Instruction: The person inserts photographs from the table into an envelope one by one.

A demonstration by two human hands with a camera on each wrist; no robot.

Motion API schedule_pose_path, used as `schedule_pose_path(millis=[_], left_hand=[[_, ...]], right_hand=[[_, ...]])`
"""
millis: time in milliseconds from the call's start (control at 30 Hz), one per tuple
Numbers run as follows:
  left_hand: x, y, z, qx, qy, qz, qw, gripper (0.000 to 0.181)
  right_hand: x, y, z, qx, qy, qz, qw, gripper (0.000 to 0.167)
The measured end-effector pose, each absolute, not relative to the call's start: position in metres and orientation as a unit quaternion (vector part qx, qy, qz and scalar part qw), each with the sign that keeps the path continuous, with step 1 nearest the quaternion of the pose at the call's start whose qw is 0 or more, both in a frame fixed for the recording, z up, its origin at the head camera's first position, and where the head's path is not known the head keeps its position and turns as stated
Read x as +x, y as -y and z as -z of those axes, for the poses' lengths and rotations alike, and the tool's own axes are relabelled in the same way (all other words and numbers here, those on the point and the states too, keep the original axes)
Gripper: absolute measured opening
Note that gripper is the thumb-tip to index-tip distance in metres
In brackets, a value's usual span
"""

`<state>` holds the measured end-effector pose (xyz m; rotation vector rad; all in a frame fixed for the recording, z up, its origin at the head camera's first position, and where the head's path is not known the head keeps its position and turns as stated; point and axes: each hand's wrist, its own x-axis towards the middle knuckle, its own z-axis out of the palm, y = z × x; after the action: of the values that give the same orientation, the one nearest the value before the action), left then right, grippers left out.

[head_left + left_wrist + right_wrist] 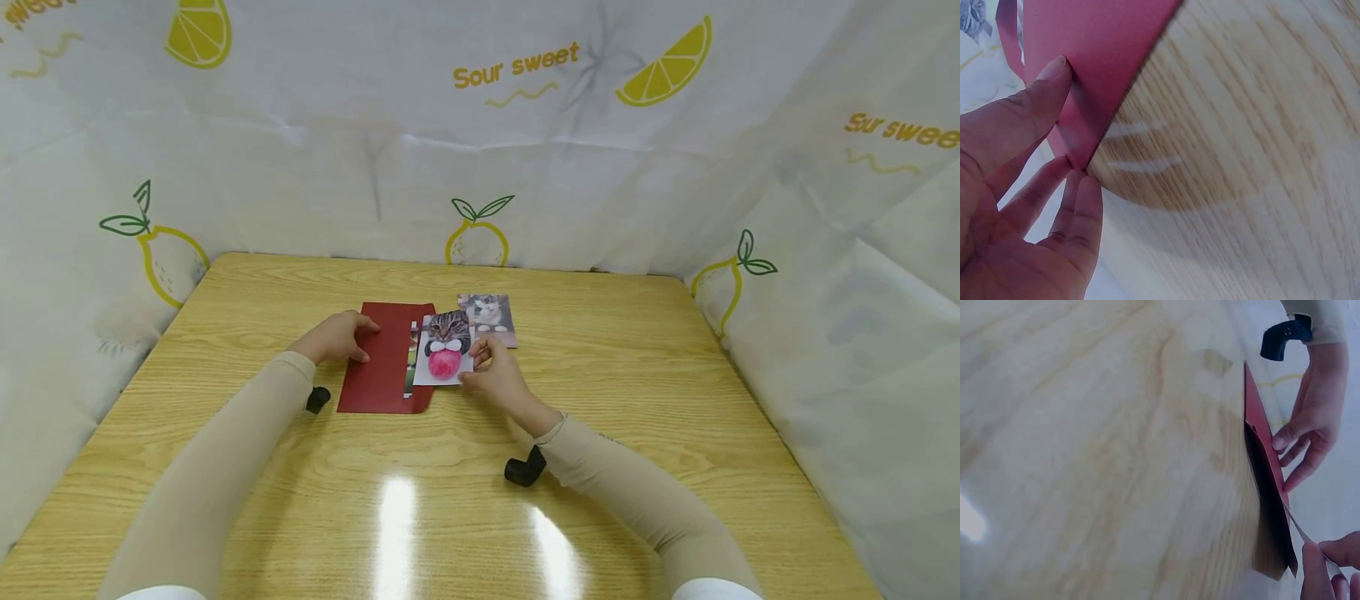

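Note:
My right hand (497,375) pinches the right edge of a photo (445,367) of a cat with a pink ball. This photo overlaps the right side of a red envelope (382,358), where the flap is. Along the envelope's mouth shows a strip of another picture (411,358). My left hand (341,336) rests on the envelope's left part, thumb and fingers spread. In the left wrist view, the left thumb (1047,87) lies over the red paper, with other fingers at its corner. Edge-on in the right wrist view, the photo (1299,525) meets the envelope (1266,434).
Behind the held photo lies a second cat photo (491,317) on the wooden table (615,358). Black attachments (525,468) are at both wrists. A white curtain (337,167) printed with lemons surrounds the table's back and sides.

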<state>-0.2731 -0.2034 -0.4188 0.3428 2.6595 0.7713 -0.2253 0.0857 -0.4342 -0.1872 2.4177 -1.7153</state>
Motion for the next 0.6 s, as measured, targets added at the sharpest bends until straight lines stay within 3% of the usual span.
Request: schedule_pose_path(millis=[600], left_hand=[[-0.2731, 0.2037, 0.4192, 0.117, -0.939, -0.272, 0.176, 0.055]], right_hand=[[-0.2313, -0.0853, 0.4407, -0.032, -0.775, 0.624, 0.093, 0.037]])
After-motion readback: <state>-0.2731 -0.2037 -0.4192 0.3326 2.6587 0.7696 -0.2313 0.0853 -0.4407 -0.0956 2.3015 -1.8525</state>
